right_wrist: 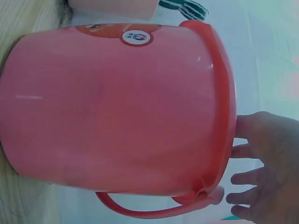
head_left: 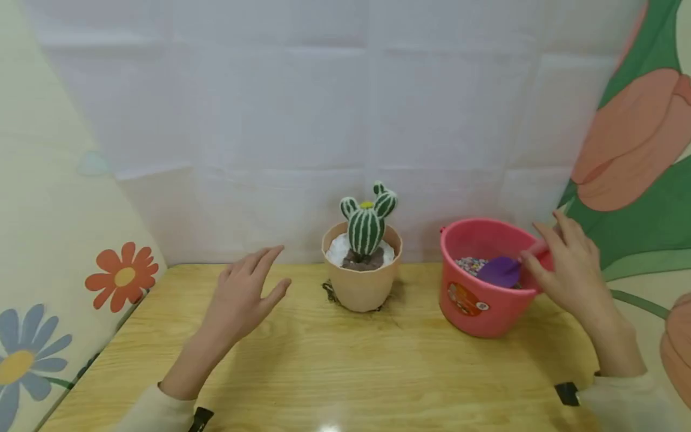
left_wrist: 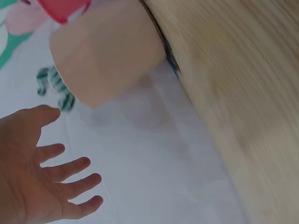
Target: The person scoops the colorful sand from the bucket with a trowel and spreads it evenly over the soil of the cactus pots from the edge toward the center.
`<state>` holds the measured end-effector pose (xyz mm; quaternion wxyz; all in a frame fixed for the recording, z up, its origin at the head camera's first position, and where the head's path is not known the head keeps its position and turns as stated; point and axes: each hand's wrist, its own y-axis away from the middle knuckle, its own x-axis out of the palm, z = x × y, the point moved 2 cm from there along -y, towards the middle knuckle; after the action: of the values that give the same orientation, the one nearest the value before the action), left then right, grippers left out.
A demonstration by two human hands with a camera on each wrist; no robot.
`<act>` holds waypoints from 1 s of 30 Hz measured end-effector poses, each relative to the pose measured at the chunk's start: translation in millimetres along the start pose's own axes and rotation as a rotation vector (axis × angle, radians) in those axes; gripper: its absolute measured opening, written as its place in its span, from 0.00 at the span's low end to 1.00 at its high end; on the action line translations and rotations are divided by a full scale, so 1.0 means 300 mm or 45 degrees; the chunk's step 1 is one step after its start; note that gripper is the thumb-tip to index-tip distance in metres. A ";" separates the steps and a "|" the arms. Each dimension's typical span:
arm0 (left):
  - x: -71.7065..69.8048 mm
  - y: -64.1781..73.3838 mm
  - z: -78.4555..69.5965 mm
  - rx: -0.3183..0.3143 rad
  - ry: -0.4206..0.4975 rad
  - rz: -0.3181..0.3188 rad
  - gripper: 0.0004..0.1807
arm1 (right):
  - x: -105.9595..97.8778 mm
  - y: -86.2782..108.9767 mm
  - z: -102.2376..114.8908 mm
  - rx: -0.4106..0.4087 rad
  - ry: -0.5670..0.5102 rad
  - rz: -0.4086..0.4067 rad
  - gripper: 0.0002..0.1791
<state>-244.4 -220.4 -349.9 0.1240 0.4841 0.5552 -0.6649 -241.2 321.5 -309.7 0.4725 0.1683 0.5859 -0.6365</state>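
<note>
Over the rim of a pink bucket [head_left: 486, 309], my right hand [head_left: 574, 273] has its fingers spread, with the thumb at the pinkish handle of a small purple shovel [head_left: 499, 273]. The shovel's blade lies on small multicoloured pebbles [head_left: 471, 264] inside the bucket. In the right wrist view, the right hand's fingertips are right at the bucket's rim [right_wrist: 224, 93]. My left hand [head_left: 240, 294] hovers above the table, fingers extended and nothing in them. To its right stands a peach pot [head_left: 361, 288] holding a green-and-white striped cactus [head_left: 367, 231].
White filling [head_left: 339, 249] and brown material surround the cactus base. Dark bits lie on the wooden table [head_left: 324, 366] around the pot. A white cloth [head_left: 270, 120] hangs behind, with flower-patterned cloth [head_left: 621, 144] at the sides. The bucket's carrying handle [right_wrist: 140, 214] hangs down its side.
</note>
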 end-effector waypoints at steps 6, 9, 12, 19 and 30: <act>0.040 -0.050 -0.170 0.080 0.216 -0.080 0.32 | 0.005 -0.006 -0.020 0.047 -0.076 -0.042 0.34; 0.064 -0.079 -0.266 0.125 0.293 -0.017 0.31 | 0.008 -0.006 -0.034 0.091 -0.092 -0.027 0.36; 0.092 -0.117 -0.347 0.159 0.322 0.056 0.31 | 0.008 -0.006 -0.051 0.118 -0.107 -0.022 0.37; 0.139 -0.186 -0.442 0.161 0.359 0.016 0.27 | 0.017 -0.003 -0.086 0.137 -0.141 -0.036 0.36; 0.164 -0.225 -0.541 0.209 0.353 -0.005 0.24 | 0.025 -0.011 -0.086 0.152 -0.121 -0.022 0.34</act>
<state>-234.2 -38.8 -332.7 0.0050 0.5787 0.5117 -0.6350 -256.2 341.2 -320.1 0.4834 0.1609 0.5253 -0.6816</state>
